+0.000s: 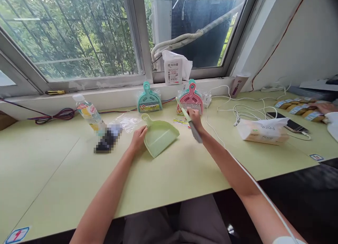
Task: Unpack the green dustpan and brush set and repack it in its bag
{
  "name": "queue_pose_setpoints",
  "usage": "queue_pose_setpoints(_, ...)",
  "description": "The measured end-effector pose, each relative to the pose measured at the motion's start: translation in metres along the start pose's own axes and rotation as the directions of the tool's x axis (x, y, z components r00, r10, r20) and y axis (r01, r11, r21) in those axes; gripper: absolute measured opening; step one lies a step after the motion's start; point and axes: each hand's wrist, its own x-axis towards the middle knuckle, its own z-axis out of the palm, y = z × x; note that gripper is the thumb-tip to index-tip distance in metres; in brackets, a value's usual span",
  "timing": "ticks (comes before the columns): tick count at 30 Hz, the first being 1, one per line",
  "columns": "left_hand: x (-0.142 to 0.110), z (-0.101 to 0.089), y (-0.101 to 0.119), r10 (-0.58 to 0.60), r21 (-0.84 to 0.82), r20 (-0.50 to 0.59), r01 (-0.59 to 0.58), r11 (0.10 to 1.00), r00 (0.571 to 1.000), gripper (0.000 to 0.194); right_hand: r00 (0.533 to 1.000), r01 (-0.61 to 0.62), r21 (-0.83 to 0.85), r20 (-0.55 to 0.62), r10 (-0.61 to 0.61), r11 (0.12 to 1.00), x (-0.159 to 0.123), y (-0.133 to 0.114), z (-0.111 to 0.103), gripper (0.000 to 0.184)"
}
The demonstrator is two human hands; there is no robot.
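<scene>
My left hand (138, 138) is closed on the left side of a pale green dustpan (161, 134), near its handle; the pan's wide mouth faces right and toward me. In my right hand (195, 119) is a small hand brush (195, 132) with a pale green handle and grey bristles, tilted, to the right of the dustpan and apart from it. Beyond my hands, a teal dustpan-and-brush set (149, 99) and a pink one (190, 99) in clear wrap lean at the sill. A yellow printed label (181, 122) lies between the pan and the brush.
To the left are a drink bottle (89, 114), crumpled clear plastic (129, 122) and a blurred-out dark item (107, 140). On the right stand a tissue pack (262, 131), white cables (248, 110), a phone (289, 123) and a cup (239, 85). Another person's hand (325, 107) touches yellow packages (301, 108).
</scene>
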Motion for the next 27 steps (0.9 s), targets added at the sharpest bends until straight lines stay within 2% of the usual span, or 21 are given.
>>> queue_pose_setpoints(3,0.004,-0.001,-0.01,0.001,0.041,0.037,-0.002,0.999,0.999,0.041,0.997,-0.045,-0.215,-0.075,0.03,0.976,0.007,0.018,0.003,0.05)
queue_pose_setpoints(7,0.004,0.001,-0.014,0.027,0.094,0.087,-0.035,0.995,0.996,0.038,0.998,0.061,-0.543,0.026,-0.055,0.838,0.0,0.04,0.015,0.049)
queue_pose_setpoints(10,0.004,0.002,-0.015,0.011,0.121,0.059,-0.018,0.992,0.998,0.039,0.986,0.169,-0.694,0.115,-0.124,0.7,-0.005,0.048,0.018,0.047)
queue_pose_setpoints(12,0.003,0.002,-0.015,-0.008,0.125,0.033,0.004,0.992,0.999,0.038,0.971,0.239,-0.727,0.167,-0.171,0.644,-0.006,0.049,0.017,0.045)
queue_pose_setpoints(15,0.002,0.002,-0.012,-0.047,0.137,0.007,0.046,0.989,0.999,0.036,0.961,0.276,-0.738,0.195,-0.197,0.616,-0.006,0.049,0.017,0.04)
queue_pose_setpoints(19,0.001,0.002,-0.008,-0.084,0.137,-0.034,0.088,0.987,0.996,0.035,0.972,0.233,-0.751,0.198,-0.126,0.617,-0.005,0.044,0.017,0.039)
queue_pose_setpoints(24,0.001,0.001,-0.009,-0.091,0.127,-0.072,0.1,0.987,0.993,0.034,0.984,0.172,-0.8,0.163,-0.067,0.574,-0.004,0.034,0.013,0.041)
queue_pose_setpoints(27,0.001,0.001,-0.007,-0.096,0.158,-0.083,0.108,0.982,0.992,0.029,0.982,0.159,-0.816,0.191,-0.001,0.557,-0.004,0.028,0.009,0.035)
